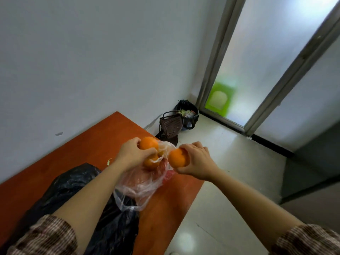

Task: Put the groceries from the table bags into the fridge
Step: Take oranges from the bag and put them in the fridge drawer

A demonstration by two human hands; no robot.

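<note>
Nearest us a crinkled black bag [73,190] slumps on the smooth red-brown bench [55,162]. Just beyond it a thin, wrinkled clear bag [141,186] lies limp, and at its mouth our left grip [132,153] curls around the top orange [148,142], a lower orange [150,162] sitting under its fingers, while our right grip [195,161] wraps a third orange [176,157], round and dimpled, outside the bag. We judge the task barely begun: fruit is only leaving the bag, the black bag looks full, and no fridge shows beyond the brown slotted basket [172,126] and black-lined bin [187,111] on the glossy floor [220,162].
</note>
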